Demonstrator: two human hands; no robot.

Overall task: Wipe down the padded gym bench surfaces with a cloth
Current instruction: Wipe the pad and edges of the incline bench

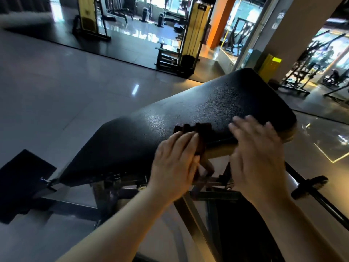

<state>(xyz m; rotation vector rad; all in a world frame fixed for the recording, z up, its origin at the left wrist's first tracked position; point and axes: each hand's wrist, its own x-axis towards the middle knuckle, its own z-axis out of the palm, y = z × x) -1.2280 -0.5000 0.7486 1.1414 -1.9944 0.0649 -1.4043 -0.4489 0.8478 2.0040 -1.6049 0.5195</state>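
Head view: dark cloth (203, 131) pressed on the near edge of the black bench pad (207, 103).
Left hand (175, 163) flat on the cloth, fingers straight, holding it down over the pad's edge. Right hand (258, 154) just beside, blurred, fingers spread and loose, grasping nothing, over the pad's raised end.

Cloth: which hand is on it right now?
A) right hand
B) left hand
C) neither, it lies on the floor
B: the left hand presses the dark cloth against the near edge of the bench pad; the right hand is bare.
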